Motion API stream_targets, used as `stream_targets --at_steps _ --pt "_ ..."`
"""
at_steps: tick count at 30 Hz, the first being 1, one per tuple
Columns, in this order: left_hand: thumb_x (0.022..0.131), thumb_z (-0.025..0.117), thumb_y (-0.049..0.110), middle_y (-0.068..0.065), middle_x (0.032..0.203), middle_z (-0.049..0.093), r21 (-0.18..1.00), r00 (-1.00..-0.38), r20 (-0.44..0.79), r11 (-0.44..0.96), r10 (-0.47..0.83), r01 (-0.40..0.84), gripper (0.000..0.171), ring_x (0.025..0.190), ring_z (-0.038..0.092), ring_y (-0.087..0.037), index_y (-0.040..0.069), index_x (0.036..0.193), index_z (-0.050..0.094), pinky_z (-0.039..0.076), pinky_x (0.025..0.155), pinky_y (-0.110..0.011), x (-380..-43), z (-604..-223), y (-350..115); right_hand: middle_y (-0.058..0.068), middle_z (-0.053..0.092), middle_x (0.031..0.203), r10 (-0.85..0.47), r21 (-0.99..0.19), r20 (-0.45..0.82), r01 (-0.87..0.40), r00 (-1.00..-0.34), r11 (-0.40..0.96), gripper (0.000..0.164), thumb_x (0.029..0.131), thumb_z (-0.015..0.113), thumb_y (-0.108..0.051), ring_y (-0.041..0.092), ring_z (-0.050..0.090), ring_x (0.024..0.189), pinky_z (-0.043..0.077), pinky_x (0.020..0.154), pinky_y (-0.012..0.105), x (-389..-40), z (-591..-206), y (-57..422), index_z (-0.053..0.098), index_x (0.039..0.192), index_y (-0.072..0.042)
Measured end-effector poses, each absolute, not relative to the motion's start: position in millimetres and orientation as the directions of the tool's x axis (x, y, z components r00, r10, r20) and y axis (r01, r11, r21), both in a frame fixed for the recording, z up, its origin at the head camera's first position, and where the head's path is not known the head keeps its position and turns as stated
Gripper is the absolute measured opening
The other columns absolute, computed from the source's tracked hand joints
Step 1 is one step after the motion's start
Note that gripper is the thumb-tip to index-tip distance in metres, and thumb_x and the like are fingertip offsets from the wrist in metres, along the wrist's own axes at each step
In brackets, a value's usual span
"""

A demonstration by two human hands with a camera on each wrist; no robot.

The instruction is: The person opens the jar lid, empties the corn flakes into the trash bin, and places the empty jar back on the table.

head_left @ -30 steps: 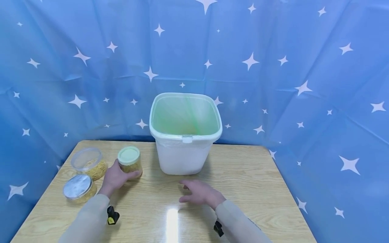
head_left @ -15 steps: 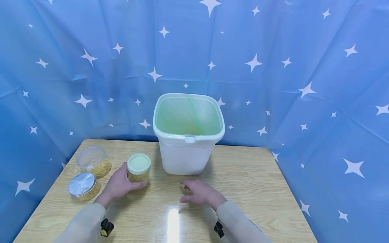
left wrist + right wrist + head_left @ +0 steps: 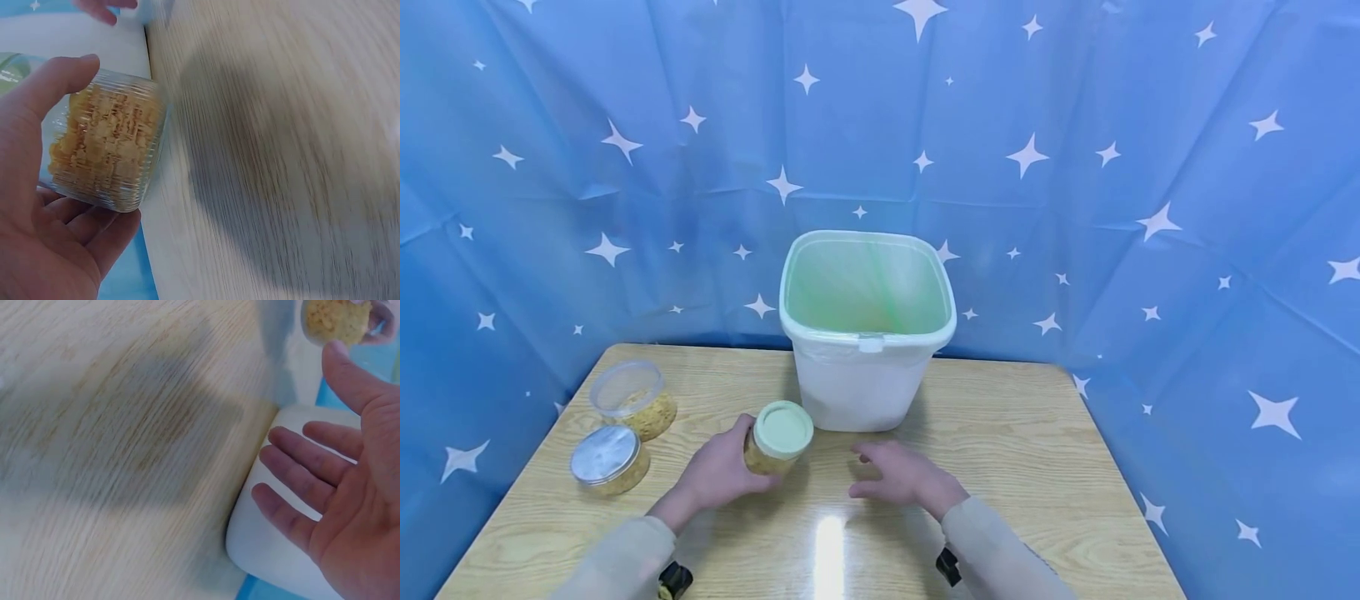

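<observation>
My left hand (image 3: 722, 471) grips a clear ribbed jar (image 3: 109, 144) with a pale green lid (image 3: 784, 428), thumb on one side and fingers on the other. Yellowish, crumbly-looking food fills part of the jar, which tilts above the table in front of the white bin. To the right, my right hand (image 3: 904, 477) hovers over the table with its fingers spread and relaxed, holding nothing. In the right wrist view its palm (image 3: 369, 531) shows, and the jar's base (image 3: 334, 322) appears beyond the thumb.
A white bin (image 3: 857, 387) with a green-tinted inside stands at the table's back middle. At the left of the wooden table (image 3: 1022, 442) sit a silver-lidded jar (image 3: 606, 458) and a clear-topped tub (image 3: 636, 400). A blue starry curtain (image 3: 1075, 217) hangs behind.
My left hand has moved the green-lidded jar rightward and nearer to me, lifting and tilting it. My right hand has barely shifted. The view has turned slightly left.
</observation>
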State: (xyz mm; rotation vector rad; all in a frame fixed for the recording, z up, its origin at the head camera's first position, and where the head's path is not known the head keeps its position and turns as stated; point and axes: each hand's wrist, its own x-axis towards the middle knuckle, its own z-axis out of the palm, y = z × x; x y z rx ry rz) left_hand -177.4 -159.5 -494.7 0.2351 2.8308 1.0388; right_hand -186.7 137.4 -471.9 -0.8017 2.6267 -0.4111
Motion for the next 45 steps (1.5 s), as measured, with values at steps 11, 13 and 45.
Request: stream_targets --at_steps 11,13,45 --pt "0.054 0.091 0.045 0.006 0.097 0.067 0.610 -0.963 0.009 0.762 0.269 0.219 0.082 0.080 0.060 -0.009 0.021 0.123 0.054 0.049 0.067 -0.031 -171 -496 -128 0.010 0.056 0.141 -0.605 -0.388 -0.153 -0.516 -0.781 0.764 0.080 0.086 0.066 -0.052 0.026 0.058 0.124 0.046 0.106 0.042 -183 -461 149 0.038 0.149 -0.012" --pt "0.054 0.091 0.044 0.007 0.096 0.066 0.611 -0.958 0.025 0.754 0.285 0.240 0.082 0.080 0.059 -0.009 0.022 0.124 0.054 0.048 0.067 -0.031 -171 -496 -123 0.009 0.052 0.145 -0.613 -0.400 -0.131 -0.524 -0.779 0.752 0.086 0.085 0.067 -0.053 0.025 0.057 0.126 0.044 0.108 0.042 -181 -460 151 0.032 0.152 -0.013" --pt "0.063 0.086 0.049 0.010 0.101 0.063 0.640 -0.892 0.028 0.678 0.450 0.363 0.083 0.079 0.054 -0.005 0.015 0.132 0.055 0.046 0.064 -0.021 -167 -496 -74 0.002 0.059 0.115 -0.411 -0.508 -0.071 -0.321 -0.909 0.799 0.078 0.080 0.062 -0.068 0.012 0.055 0.089 0.046 0.067 0.027 -167 -445 144 0.051 0.135 -0.013"
